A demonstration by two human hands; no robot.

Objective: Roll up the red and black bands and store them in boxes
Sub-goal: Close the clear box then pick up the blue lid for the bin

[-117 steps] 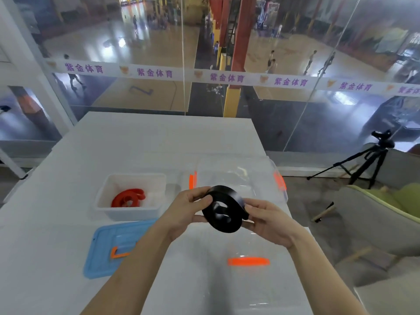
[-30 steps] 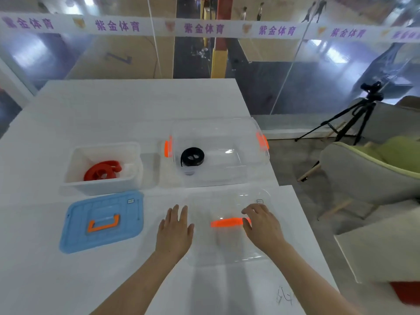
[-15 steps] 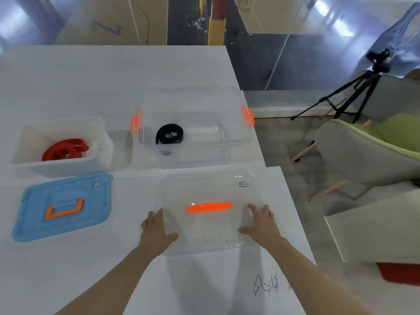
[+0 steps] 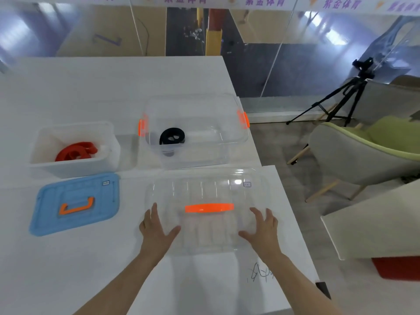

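A: Where are our hands?

B: Our left hand (image 4: 156,228) and right hand (image 4: 263,230) lie at the two short edges of the clear lid (image 4: 204,192). The fingers are straight and spread and the thumbs rest on top. Neither hand is closed round anything.

A: So the lid goes on next?

B: We judge so. We should take both edges evenly and keep the lid level. Then we carry it to the clear box (image 4: 216,144) by the right edge of the table (image 4: 113,87). Let us square the corners over the rim before we press, so the orange clips (image 4: 142,128) at either end can catch.

A: And what do the boxes hold?

B: The black band (image 4: 172,136), rolled into a tight coil, lies on the clear box's floor near its left end. The red band (image 4: 76,151) lies coiled more loosely in the white box (image 4: 75,167), nearer the table's left edge. Both boxes are uncovered. The blue lid (image 4: 91,219) lies flat just in front of the white box, handle up.
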